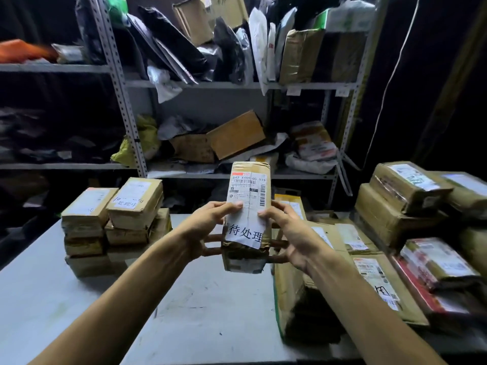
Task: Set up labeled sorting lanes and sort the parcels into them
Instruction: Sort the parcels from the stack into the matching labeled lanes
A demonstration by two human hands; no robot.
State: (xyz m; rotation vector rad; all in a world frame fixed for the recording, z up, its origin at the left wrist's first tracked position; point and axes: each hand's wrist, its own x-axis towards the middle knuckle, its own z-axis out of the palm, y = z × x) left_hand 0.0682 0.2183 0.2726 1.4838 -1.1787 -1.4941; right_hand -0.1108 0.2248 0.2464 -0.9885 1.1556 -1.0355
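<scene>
Parcel held: one brown cardboard parcel (249,196), long and narrow, wrapped in glossy tape with creased corners, standing upright on its short end
Where it is: in the air above the grey table (79,299), between both hands, in the middle of the view and in front of the shelving
Labels on it: two; a printed shipping label (247,188) on the upper half with barcodes and the line "642 X468 00 033", and below it a white paper slip (246,231) with three large handwritten characters, 待处理
Left hand (208,222): grasps the parcel's left edge, thumb pressed on the front at the label's lower corner, fingers curled round behind
Right hand (288,233): grasps the right edge the same way, thumb on the front just above the slip, fingers wrapped to the back
Left stack (113,222): taped brown parcels piled on the table's left side, two side by side on top, one of them with its own handwritten slip; the total below cannot be counted
Right heap (411,206): many labelled parcels piled loosely, some overlapping; exact number unclear
Shelving (200,85): one grey metal rack behind the table, two boards seen in its middle bay, crowded with mailer bags and cartons
</scene>
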